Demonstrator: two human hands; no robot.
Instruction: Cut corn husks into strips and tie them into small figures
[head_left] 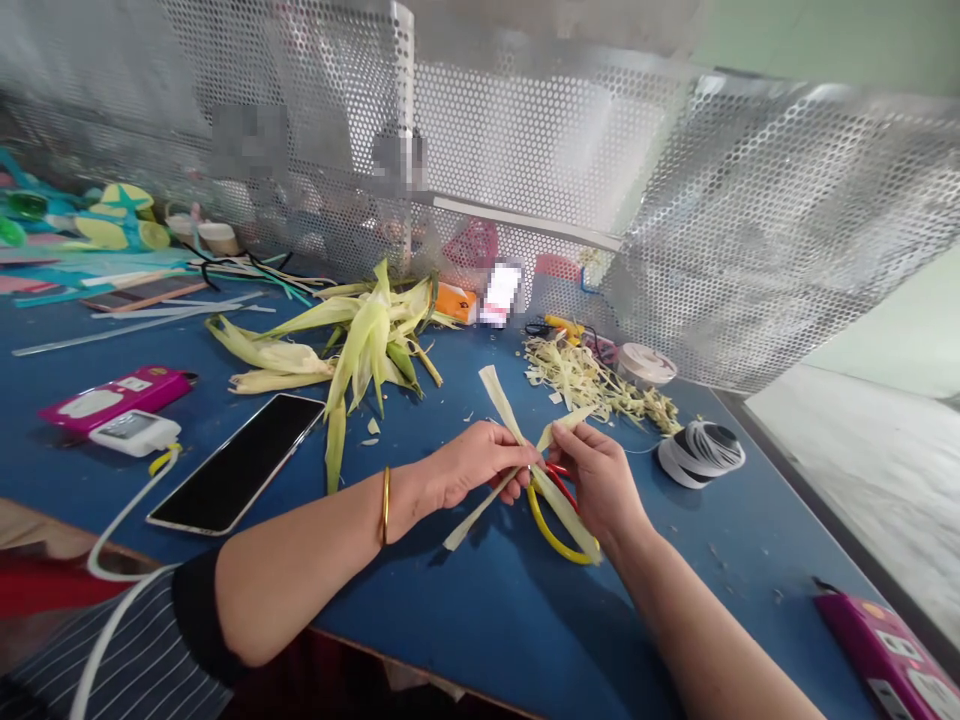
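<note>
Pale corn husk strips (564, 507) cross in an X above the blue table. At the crossing, my left hand (469, 462) pinches them between thumb and fingers. My right hand (596, 475) is closed on the upper right end of a strip, just beside the left. Beneath the strips are scissors (553, 538) with yellow and red handles, partly hidden by the husk and my right hand. A heap of whole green and cream corn husks (367, 335) lies beyond my left forearm. Shredded husk scraps (574, 375) are piled past my right hand.
A black-screened phone (244, 462) and a magenta power strip (124, 395) with a white charger and cable lie left. At right are a thread spool (701, 453), a tape roll (646, 363) and another power strip (889, 645). Perforated metal panels (517, 130) bound the back.
</note>
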